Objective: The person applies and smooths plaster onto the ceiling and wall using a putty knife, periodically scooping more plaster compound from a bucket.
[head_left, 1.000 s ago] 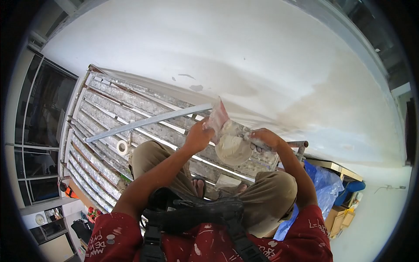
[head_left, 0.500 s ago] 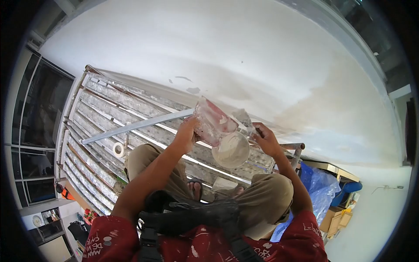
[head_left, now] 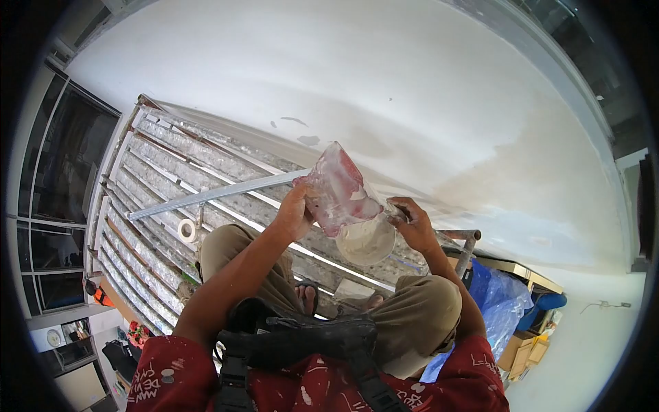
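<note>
My left hand [head_left: 295, 214] grips the edge of a translucent red plastic putty board [head_left: 338, 187], which is smeared with white putty and tilted upward. From the right, my right hand [head_left: 413, 225] pinches a putty knife [head_left: 394, 211]. Its blade is mostly hidden behind the board's right corner. Just below both tools is a round container of pale putty [head_left: 368, 246], its upper part covered by the board. Past my left hand, a long pale metal bar [head_left: 220, 192] runs diagonally over the slatted platform.
Paint-spattered metal slats [head_left: 171, 161] form the platform under my feet, with gaps between them. A tape roll [head_left: 186, 231] lies left of my knee. The white wall [head_left: 329, 75] with damp patches rises ahead. Blue plastic sheeting [head_left: 495, 292] covers things at right.
The red board has tilted and turned, now covering more of the container. The putty knife's blade, visible before right of the board, has moved behind its corner as my right hand shifted slightly.
</note>
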Demonstrator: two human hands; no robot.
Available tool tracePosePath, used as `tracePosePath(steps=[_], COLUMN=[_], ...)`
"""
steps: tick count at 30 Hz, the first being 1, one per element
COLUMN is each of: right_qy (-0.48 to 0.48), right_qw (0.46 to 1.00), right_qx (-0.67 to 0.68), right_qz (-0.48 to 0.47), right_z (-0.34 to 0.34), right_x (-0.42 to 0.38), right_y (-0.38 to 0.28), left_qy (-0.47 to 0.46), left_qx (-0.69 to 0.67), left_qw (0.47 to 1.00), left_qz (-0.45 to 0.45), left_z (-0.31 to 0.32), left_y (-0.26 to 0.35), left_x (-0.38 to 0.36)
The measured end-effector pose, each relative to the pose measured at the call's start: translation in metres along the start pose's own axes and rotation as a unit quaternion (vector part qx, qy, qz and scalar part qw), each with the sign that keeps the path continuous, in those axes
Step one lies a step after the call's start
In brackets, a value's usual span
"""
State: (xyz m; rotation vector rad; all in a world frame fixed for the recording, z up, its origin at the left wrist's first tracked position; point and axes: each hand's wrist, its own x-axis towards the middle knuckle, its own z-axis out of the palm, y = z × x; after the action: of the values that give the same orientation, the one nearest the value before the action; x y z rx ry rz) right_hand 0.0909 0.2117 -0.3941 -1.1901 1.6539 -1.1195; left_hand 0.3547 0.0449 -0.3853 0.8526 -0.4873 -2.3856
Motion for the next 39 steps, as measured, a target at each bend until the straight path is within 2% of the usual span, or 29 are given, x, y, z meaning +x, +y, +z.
tracePosePath(steps=[3, 6, 9, 13, 16, 19, 20, 23, 24, 26, 27, 29, 30, 33, 35, 37, 39], right_qy=[0.000, 0.011, 0.017, 0.023, -0.027, -0.067, -0.071, -0.053, -0.041, -0.013, -0.008, 0.008, -0.022, -0.184, -0.214, -0.204, -0.063], right_qw=[0.998, 0.996, 0.993, 0.994, 0.975, 0.968, 0.960, 0.921, 0.927, 0.938, 0.948, 0.966, 0.979, 0.982, 0.976, 0.979, 0.987], right_qx=[-0.060, -0.087, -0.112, -0.103, -0.211, -0.229, -0.269, -0.387, -0.369, -0.335, -0.309, -0.253, -0.201, -0.026, -0.039, -0.024, 0.136], right_qz=[-0.003, -0.021, -0.026, 0.000, -0.063, -0.078, -0.025, -0.018, -0.040, -0.089, -0.078, -0.055, 0.002, 0.027, 0.016, 0.013, 0.065], right_z=[-0.003, -0.002, -0.001, 0.001, -0.001, 0.009, 0.010, 0.019, 0.021, 0.023, 0.021, 0.014, 0.003, -0.034, -0.048, -0.055, -0.056], right_x=[-0.001, -0.004, -0.007, -0.013, -0.023, -0.034, -0.038, -0.046, -0.050, -0.054, -0.051, -0.044, -0.037, -0.020, -0.021, -0.025, -0.038], right_y=[-0.009, -0.008, -0.010, 0.001, 0.014, 0.037, 0.045, 0.080, 0.082, 0.084, 0.079, 0.055, 0.052, -0.009, -0.030, -0.045, -0.027], left_qy=[-0.038, 0.039, 0.091, 0.040, 0.026, 0.038, 0.057, 0.091, 0.100, 0.009, -0.038, -0.014, -0.004, -0.091, -0.139, -0.161, -0.160], left_qx=[0.034, -0.005, -0.019, 0.030, 0.030, 0.008, 0.010, -0.001, -0.007, 0.006, 0.015, 0.031, 0.042, 0.090, 0.191, 0.193, 0.111], left_qw=[0.999, 0.999, 0.995, 0.998, 0.998, 0.999, 0.998, 0.995, 0.994, 0.999, 0.998, 0.999, 0.998, 0.985, 0.970, 0.966, 0.976], left_qz=[-0.005, 0.014, 0.024, 0.034, 0.040, 0.033, 0.032, 0.033, 0.035, 0.037, 0.039, -0.010, -0.036, -0.114, -0.066, -0.060, -0.102], left_z=[-0.023, 0.031, 0.053, 0.017, 0.014, 0.017, 0.016, 0.034, 0.041, 0.014, 0.006, 0.039, 0.054, 0.050, 0.074, 0.098, 0.128], left_y=[-0.001, 0.009, 0.012, 0.005, 0.010, 0.011, 0.010, 0.012, 0.013, 0.007, 0.005, 0.009, 0.009, -0.005, -0.024, -0.052, -0.082], left_x=[0.007, -0.016, -0.022, -0.011, -0.008, -0.010, -0.010, -0.016, -0.018, -0.007, -0.002, -0.016, -0.021, -0.005, 0.014, 0.027, 0.039])
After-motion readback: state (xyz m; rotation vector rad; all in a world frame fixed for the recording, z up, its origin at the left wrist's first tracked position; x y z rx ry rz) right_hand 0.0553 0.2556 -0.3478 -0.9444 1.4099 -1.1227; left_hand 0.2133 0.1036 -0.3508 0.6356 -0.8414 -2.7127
